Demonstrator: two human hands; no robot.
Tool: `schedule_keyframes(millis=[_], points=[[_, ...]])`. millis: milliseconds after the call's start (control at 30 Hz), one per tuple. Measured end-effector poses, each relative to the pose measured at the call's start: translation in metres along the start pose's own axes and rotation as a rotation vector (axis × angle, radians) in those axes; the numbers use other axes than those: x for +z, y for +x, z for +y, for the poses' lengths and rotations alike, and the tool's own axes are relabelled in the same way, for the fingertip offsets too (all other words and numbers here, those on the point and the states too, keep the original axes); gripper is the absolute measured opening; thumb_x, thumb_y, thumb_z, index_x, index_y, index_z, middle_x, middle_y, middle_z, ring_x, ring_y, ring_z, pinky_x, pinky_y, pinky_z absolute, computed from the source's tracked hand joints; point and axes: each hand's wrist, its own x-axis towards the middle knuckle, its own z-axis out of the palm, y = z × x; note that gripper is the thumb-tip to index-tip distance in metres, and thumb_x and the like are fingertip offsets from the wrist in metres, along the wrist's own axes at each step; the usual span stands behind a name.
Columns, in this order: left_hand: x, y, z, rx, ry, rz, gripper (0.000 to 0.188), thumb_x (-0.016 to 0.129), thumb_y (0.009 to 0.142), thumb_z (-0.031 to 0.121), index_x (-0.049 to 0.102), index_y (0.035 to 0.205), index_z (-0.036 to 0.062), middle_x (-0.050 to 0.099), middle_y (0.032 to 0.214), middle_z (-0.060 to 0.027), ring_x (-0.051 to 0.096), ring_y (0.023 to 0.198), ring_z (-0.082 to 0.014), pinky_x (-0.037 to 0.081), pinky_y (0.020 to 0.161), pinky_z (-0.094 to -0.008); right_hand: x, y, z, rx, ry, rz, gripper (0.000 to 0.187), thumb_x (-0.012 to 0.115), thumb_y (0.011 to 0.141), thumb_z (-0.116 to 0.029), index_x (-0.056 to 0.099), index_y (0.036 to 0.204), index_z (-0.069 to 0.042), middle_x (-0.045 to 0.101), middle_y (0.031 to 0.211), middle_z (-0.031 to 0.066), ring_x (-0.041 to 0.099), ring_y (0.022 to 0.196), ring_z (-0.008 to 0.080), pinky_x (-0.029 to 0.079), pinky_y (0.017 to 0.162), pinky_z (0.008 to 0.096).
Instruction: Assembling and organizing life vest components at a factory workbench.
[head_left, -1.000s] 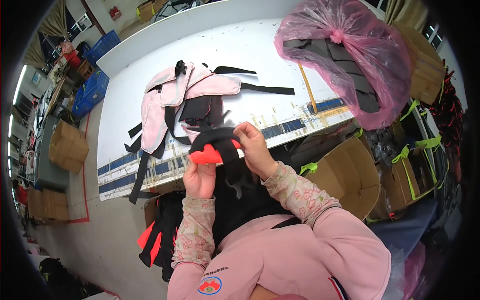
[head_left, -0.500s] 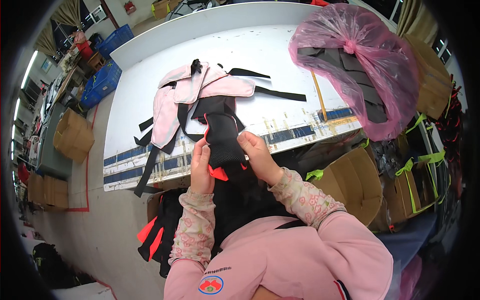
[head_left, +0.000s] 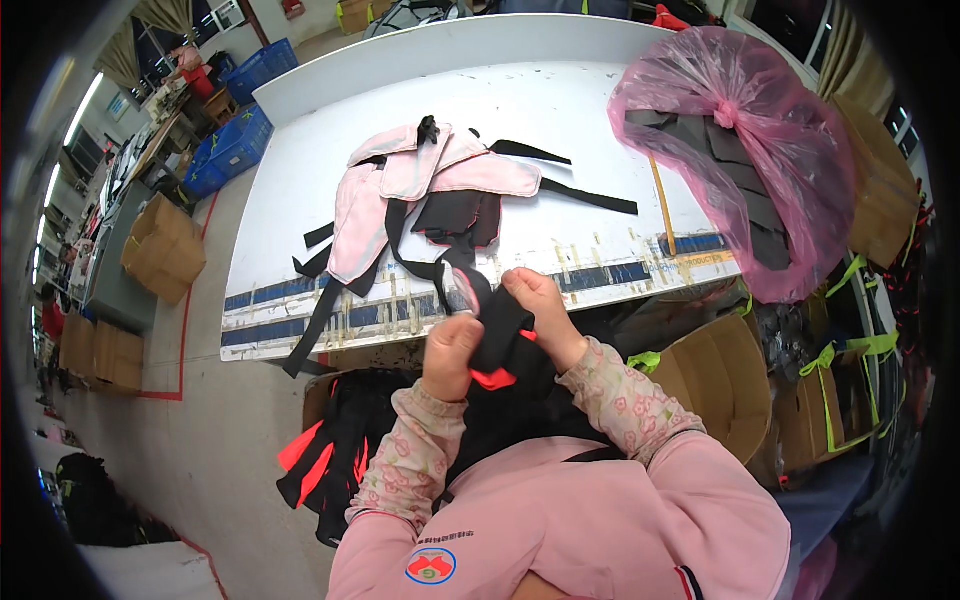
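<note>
My left hand [head_left: 452, 355] is closed on the left edge of a black fabric strap piece [head_left: 502, 335] with red-orange fabric at its lower end. My right hand [head_left: 540, 308] pinches the same piece from the right, near its upper edge. The piece is held bent in front of the table's near edge, with a pale pink patch showing at its upper left. Just beyond lies a pink padded strap harness [head_left: 360, 225] with black straps, a black buckle and a black panel [head_left: 458, 215]. My fingertips are partly hidden by the fabric.
A white table [head_left: 570, 110] with a raised back edge carries the harness. At right sits a pink plastic bag [head_left: 740, 130] with dark grey pieces, beside a yellow stick [head_left: 662, 205]. Cardboard boxes [head_left: 715, 375] stand below right; black and red strips [head_left: 340, 440] hang at lower left.
The black piece has been turned and folded, so its mesh face no longer shows. My left hand has moved right and closed tighter; the view has shifted slightly.
</note>
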Motion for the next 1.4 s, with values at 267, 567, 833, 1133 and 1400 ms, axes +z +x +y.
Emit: schedule_keyframes(millis=[267,567,833,1133,1400], points=[[-0.003,0.008,0.013,0.342,0.268,0.345,0.02,0.06,0.097,0.019,0.061,0.086,0.0017,0.054,0.074,0.0009,0.049,0.069,-0.0088,0.039,0.062,-0.0249,0.022,-0.036,-0.011,0.025,-0.237,-0.261,0.062,0.067,0.092,-0.037,0.04,0.136,-0.003,0.057,0.112,0.007,0.059,0.083,0.0131,0.049,0.072,0.0254],[-0.019,0.019,0.019,0.395,0.916,0.083,0.018,0.065,0.09,0.017,0.061,0.1,0.0022,0.054,0.084,-0.0096,0.053,0.079,-0.0234,0.043,0.074,-0.0347,0.025,-0.045,-0.003,-0.481,-0.966,-0.034,0.054,0.077,0.081,-0.032,0.056,0.119,-0.001,0.067,0.092,0.0195,0.068,0.079,0.0343,0.054,0.066,0.038],[-0.036,-0.002,0.002,-0.343,0.29,-0.063,0.014,0.057,0.099,0.02,0.053,0.097,0.0059,0.048,0.085,0.005,0.042,0.077,-0.0025,0.037,0.067,-0.0197,0.016,-0.052,0.0,-0.576,-1.149,-0.246,0.051,0.08,0.076,-0.032,0.061,0.113,-0.003,0.068,0.095,0.0155,0.068,0.077,0.0302,0.054,0.064,0.0345],[-0.021,0.005,0.007,0.112,0.303,0.36,0.01,0.06,0.093,0.008,0.054,0.086,0.0033,0.053,0.077,0.0008,0.05,0.075,-0.0053,0.043,0.067,-0.0229,0.034,-0.033,-0.006,-0.399,-1.203,-0.043,0.056,0.078,0.075,-0.046,0.063,0.1,0.001,0.067,0.084,0.0182,0.065,0.071,0.0368,0.052,0.062,0.0406],[-0.101,0.043,0.045,0.307,0.997,0.657,0.015,0.068,0.088,0.014,0.06,0.082,0.0017,0.061,0.069,-0.0083,0.056,0.064,-0.0133,0.046,0.062,-0.0301,0.043,-0.032,0.001,-0.115,-0.787,-0.266,0.046,0.064,0.091,-0.034,0.06,0.069,0.005,0.05,0.057,0.0223,0.041,0.047,0.0296,0.038,0.05,0.041]])
